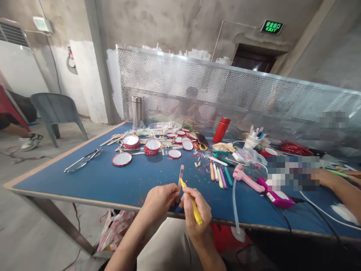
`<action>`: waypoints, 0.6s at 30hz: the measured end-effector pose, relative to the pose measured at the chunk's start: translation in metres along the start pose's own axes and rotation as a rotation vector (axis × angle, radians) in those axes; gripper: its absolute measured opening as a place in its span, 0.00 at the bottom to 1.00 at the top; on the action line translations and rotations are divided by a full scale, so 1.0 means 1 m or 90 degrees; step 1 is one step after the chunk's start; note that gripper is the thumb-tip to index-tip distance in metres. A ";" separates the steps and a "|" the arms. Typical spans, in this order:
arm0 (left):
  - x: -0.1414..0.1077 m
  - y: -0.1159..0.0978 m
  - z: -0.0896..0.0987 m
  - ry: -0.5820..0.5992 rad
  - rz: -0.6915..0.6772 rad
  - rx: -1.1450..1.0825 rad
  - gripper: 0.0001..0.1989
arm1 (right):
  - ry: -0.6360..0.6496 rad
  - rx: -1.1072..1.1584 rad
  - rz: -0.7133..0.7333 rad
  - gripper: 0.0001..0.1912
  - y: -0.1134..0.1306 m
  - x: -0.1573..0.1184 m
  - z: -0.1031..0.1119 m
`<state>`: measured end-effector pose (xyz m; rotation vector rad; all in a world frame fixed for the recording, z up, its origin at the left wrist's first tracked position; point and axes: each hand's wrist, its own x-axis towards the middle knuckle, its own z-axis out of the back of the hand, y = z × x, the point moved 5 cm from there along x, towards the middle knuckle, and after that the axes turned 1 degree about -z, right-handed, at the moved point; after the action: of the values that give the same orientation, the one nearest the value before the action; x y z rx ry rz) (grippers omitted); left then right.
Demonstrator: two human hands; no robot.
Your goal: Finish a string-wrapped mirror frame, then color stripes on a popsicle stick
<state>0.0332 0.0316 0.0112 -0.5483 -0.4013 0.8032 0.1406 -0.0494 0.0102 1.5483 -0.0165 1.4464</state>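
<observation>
Wooden stick [180,177] before round mirrors [122,159]

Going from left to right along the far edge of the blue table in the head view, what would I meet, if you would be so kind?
Stainless steel flask → red bottle → white holder of pens → bundle of red strips

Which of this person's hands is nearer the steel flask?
Left. The left hand is across the table from the steel flask, a little to its right; the right hand is farther right.
</observation>
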 end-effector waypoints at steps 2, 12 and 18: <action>0.000 -0.001 0.000 0.005 0.005 0.002 0.14 | 0.008 -0.009 -0.006 0.08 -0.001 0.000 -0.001; 0.001 0.002 -0.001 0.006 0.005 0.007 0.13 | -0.027 -0.041 -0.034 0.09 0.001 0.002 -0.001; 0.001 0.001 0.001 0.008 0.006 -0.012 0.12 | -0.066 -0.036 -0.038 0.09 0.004 0.003 0.002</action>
<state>0.0331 0.0335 0.0112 -0.5729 -0.3947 0.8052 0.1403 -0.0506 0.0157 1.5636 -0.0714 1.3076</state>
